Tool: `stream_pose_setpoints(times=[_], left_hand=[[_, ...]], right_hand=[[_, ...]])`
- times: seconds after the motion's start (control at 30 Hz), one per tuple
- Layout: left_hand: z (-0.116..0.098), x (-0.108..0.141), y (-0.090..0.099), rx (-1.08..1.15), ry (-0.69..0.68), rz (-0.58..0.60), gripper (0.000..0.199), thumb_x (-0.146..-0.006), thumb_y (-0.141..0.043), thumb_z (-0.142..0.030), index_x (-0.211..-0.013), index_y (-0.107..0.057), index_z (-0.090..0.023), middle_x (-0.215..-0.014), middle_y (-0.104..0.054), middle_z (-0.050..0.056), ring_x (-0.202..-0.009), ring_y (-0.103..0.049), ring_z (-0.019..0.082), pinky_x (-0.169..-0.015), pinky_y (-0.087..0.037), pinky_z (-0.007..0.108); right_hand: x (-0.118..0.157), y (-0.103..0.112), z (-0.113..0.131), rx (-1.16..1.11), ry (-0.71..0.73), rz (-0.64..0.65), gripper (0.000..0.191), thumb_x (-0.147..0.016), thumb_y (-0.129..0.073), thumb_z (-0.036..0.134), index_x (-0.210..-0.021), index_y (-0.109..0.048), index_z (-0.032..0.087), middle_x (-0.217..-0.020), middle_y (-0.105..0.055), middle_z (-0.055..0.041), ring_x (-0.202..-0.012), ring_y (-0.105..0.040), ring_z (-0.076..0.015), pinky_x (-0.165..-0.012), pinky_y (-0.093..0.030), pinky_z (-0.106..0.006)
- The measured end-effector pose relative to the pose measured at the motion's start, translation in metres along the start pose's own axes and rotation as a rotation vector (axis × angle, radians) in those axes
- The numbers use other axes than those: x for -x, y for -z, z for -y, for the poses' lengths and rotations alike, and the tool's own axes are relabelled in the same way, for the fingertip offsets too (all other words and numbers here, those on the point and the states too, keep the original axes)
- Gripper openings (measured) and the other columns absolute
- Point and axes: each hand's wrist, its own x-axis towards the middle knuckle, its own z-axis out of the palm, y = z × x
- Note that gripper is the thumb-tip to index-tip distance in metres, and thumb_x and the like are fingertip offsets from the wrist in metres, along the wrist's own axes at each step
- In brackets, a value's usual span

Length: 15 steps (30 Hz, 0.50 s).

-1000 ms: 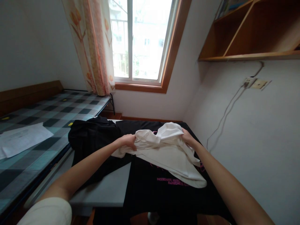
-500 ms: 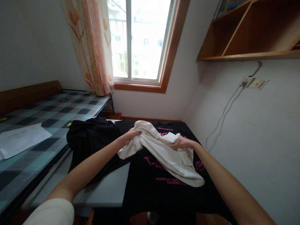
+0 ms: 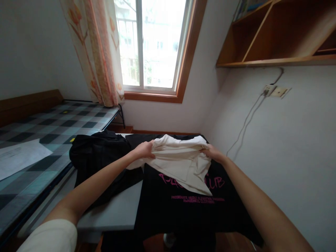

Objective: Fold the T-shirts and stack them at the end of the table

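Observation:
Between my two hands a cream-white cloth garment [image 3: 181, 154] is stretched, its lower part hanging in folds; its exact kind does not show. My left hand [image 3: 145, 150] is closed on its left edge, and my right hand [image 3: 213, 153] grips the right edge. Beneath it a black T-shirt [image 3: 168, 213] with pink lettering lies spread over the table, partly covered by the white cloth. Left of it sits a heap of black cloth [image 3: 101, 150], close to my left forearm.
The white tabletop [image 3: 118, 210] shows at the front left. Beside it stands a bed with a checked mattress [image 3: 86, 117], with a paper sheet [image 3: 23, 155] on it. A wooden shelf [image 3: 262, 63] hangs on the right wall above a socket [image 3: 269, 90] with a cable.
My hands have moved apart slightly and spread the white garment wider, from a bunched, twisted shape to a flatter one. The view has shifted a little to the right.

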Motion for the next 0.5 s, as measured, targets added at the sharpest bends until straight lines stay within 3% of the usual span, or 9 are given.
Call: stream_pose_setpoints(times=[0.13,0.27,0.4,0.5], left_hand=[[-0.006,-0.005,0.012,-0.306,0.059,-0.048,0.028,-0.074,-0.069,-0.03,-0.1,-0.068,-0.021,-0.105,-0.068,0.009,-0.097,-0.065,0.027,-0.082,-0.048,0.031],[-0.008,-0.012,0.03,-0.347,0.065,-0.232,0.023,-0.084,-0.052,-0.02,-0.099,-0.07,-0.016,-0.109,-0.065,0.015,-0.097,-0.065,0.026,-0.081,-0.047,0.031],[-0.001,-0.022,0.047,-0.176,0.076,-0.273,0.022,-0.077,-0.06,-0.019,-0.095,-0.071,-0.017,-0.093,-0.071,0.012,-0.096,-0.064,0.029,-0.079,-0.048,0.032],[0.007,-0.028,0.055,0.14,-0.095,-0.182,0.026,-0.067,-0.063,-0.014,-0.091,-0.072,-0.017,-0.087,-0.072,0.005,-0.09,-0.065,0.025,-0.077,-0.049,0.028]], right_hand=[[-0.001,0.012,0.017,0.013,0.075,-0.033,0.034,-0.064,-0.069,0.035,-0.089,-0.07,0.013,-0.084,-0.072,-0.0049,-0.079,-0.064,-0.0215,-0.071,-0.052,-0.031],[0.0,0.023,0.04,0.144,0.18,0.001,0.046,-0.059,-0.076,0.042,-0.094,-0.07,0.013,-0.088,-0.071,-0.0051,-0.08,-0.064,-0.0225,-0.073,-0.053,-0.032],[0.006,0.025,0.059,0.433,0.179,0.143,0.036,-0.059,-0.077,0.032,-0.091,-0.072,0.015,-0.089,-0.073,-0.0055,-0.083,-0.067,-0.0252,-0.073,-0.053,-0.031],[0.009,0.023,0.07,0.672,0.163,-0.044,0.03,-0.066,-0.072,0.03,-0.093,-0.072,0.015,-0.098,-0.073,-0.0124,-0.092,-0.068,-0.0298,-0.078,-0.052,-0.034]])
